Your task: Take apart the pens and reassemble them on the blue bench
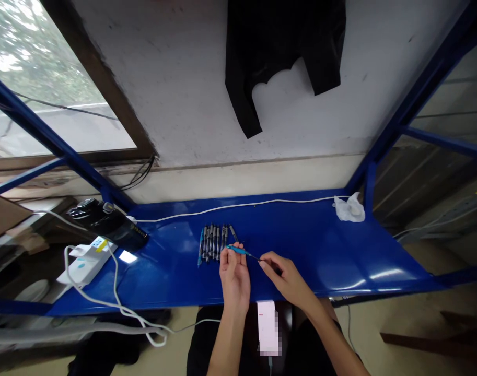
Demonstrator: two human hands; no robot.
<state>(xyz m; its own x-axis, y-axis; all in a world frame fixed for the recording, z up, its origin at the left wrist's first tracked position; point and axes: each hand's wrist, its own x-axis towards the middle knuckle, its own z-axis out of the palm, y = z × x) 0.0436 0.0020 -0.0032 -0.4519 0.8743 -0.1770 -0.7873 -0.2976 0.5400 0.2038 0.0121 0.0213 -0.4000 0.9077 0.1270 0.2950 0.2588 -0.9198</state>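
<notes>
Near the front edge of the blue table, my left hand (pixel 235 271) holds a light-blue pen barrel (pixel 239 250) between thumb and fingers, palm up. My right hand (pixel 286 277) pinches the end of a thin dark piece (pixel 254 257) that reaches to the right end of the barrel; whether it is inside the barrel is too small to tell. Just behind and left of my left hand lies a row of several dark pens (pixel 214 241), with a blue pen (pixel 201 248) at its left end. One more dark pen (pixel 233 233) lies slanted at the right of the row.
A black bottle (pixel 113 224) lies at the left beside a white power strip (pixel 85 263) with cables. A white cable (pixel 222 207) runs along the table's back, toward a crumpled white bag (pixel 348 208). A phone (pixel 268 326) rests below the front edge. Blue posts flank the table.
</notes>
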